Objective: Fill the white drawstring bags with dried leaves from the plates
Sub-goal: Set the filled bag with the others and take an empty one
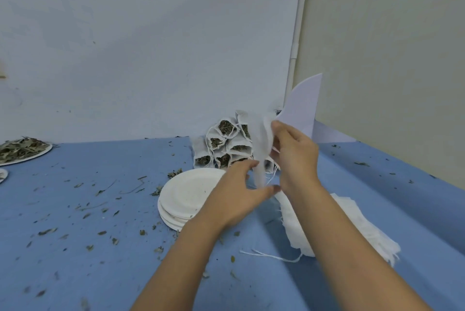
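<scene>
White drawstring bag, thin fabric, empty: held upright above the table between both hands, probably so its mouth can be opened for filling.
Right hand: grip closed round the bag's upper edge.
Left hand: grip pinching the bag's lower end, steadying it.
Blue cloth-covered table: strewn with leaf crumbs.
Pile of filled white bags: against the wall behind the hands, out of the way.
Heap of flat empty white bags: beside the right forearm, a handy supply.
Stack of empty white paper plates: beside the left hand.
White plate of dried leaves: far left, well apart from the held bag, so filling will need a reach.
</scene>
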Tool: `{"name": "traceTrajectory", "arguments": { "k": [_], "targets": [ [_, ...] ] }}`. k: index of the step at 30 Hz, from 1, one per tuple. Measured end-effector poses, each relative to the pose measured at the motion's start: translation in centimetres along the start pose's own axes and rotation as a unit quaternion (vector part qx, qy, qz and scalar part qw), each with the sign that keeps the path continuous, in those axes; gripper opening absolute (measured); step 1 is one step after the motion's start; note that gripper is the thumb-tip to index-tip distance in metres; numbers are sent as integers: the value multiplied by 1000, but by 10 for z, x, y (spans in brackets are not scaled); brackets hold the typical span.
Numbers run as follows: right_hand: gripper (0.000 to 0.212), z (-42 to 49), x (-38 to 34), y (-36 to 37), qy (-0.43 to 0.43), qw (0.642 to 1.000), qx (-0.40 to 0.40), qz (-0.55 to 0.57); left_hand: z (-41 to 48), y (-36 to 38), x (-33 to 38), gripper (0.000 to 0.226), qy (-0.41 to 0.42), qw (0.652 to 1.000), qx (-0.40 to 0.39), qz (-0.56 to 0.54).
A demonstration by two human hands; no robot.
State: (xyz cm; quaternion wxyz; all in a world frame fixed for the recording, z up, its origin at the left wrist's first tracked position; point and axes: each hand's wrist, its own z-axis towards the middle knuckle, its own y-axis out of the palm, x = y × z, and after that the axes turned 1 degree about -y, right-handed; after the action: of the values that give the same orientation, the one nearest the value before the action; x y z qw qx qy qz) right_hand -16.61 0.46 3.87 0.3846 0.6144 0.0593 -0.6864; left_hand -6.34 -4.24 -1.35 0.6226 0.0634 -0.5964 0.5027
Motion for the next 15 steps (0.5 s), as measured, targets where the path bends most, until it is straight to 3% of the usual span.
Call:
{"name": "traceTrajectory", "arguments": {
  "k": [2,6,10,13,15],
  "targets": [
    [11,0,-5,17,92,984,9,155,-5,-3,-7,66,38,996,65,51],
    [12,4,1,39,187,939,44,286,-14,-24,-19,21,82,954,289,20],
    [24,-3,22,52,215,961,-66,164,-20,-56,-24,11,49,898,433,57],
    [22,-19,36,62,127,976,-173,-13,-20,-81,-26,11,30,850,518,89],
    [26,-30,40,69,61,966,-245,-55,-22,-91,-30,11,43,821,528,211]
  ]
}}
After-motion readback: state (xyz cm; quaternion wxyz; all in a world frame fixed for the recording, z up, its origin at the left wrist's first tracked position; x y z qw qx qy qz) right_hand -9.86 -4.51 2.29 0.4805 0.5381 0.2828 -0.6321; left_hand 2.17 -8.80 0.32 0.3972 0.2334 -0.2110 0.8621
